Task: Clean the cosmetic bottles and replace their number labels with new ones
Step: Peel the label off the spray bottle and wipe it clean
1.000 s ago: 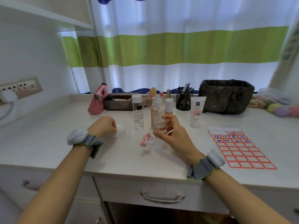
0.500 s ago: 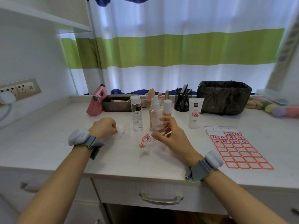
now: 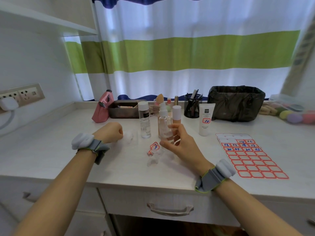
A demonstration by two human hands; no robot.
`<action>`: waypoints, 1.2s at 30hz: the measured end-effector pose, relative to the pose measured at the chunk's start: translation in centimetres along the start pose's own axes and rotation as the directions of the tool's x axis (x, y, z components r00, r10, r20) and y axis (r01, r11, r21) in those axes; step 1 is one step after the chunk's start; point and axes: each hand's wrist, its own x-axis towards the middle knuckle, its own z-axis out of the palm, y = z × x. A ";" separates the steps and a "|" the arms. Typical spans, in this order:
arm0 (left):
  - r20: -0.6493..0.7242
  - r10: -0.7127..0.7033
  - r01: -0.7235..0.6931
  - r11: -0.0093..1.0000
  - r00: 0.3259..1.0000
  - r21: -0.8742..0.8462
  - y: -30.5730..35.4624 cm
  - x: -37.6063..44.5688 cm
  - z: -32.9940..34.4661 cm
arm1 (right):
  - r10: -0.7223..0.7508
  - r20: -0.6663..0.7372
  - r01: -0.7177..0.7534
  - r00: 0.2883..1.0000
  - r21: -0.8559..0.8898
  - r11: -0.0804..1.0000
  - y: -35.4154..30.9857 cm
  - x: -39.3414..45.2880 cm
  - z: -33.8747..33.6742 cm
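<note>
My right hand (image 3: pixel 180 143) grips a clear spray bottle (image 3: pixel 164 124) with a white pump top, upright at the middle of the desk. My left hand (image 3: pixel 109 132) is a closed fist, its fingertips on a white pad (image 3: pixel 128 135) lying on the desk. Peeled red-edged number labels (image 3: pixel 154 147) and a clear cap (image 3: pixel 151 161) lie just in front of the spray bottle. Behind stand a clear bottle with a white cap (image 3: pixel 144 122), a beige bottle (image 3: pixel 176 114) and a white tube (image 3: pixel 206 120) bearing a number label. A sheet of red-edged labels (image 3: pixel 250 158) lies to the right.
Along the back stand a pink pouch (image 3: pixel 102 108), a brown tray (image 3: pixel 125 110), a black mesh pen cup (image 3: pixel 192 106) and a black-lined bin (image 3: pixel 236 103). Coloured sponges (image 3: pixel 293 115) sit far right. A wall socket (image 3: pixel 22 96) is on the left, and a drawer handle (image 3: pixel 170 209) is below the desk edge.
Both hands and the spray bottle stay almost where they were. Only the view has shifted slightly.
</note>
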 end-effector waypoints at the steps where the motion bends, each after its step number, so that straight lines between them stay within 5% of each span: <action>1: -0.012 0.003 -0.003 1.000 1.000 -0.014 0.0 -0.1 -0.1 | 0.000 0.001 0.000 1.000 -0.001 1.000 0.0 0.0 0.0; 12: -0.113 0.017 -0.039 0.980 0.993 -0.197 -1.1 0.1 0.0 | -0.008 -0.007 0.008 1.000 0.007 1.000 -0.1 -0.1 0.0; 25: 0.064 -0.076 0.098 0.861 0.995 -0.499 -1.4 0.2 -0.2 | -0.010 0.007 0.010 1.000 0.005 1.000 -0.3 -0.1 0.0; 36: -0.007 -0.092 0.081 0.906 0.996 -0.415 -1.0 0.4 0.7 | -0.011 0.012 0.011 1.000 -0.002 1.000 -0.4 -0.1 0.0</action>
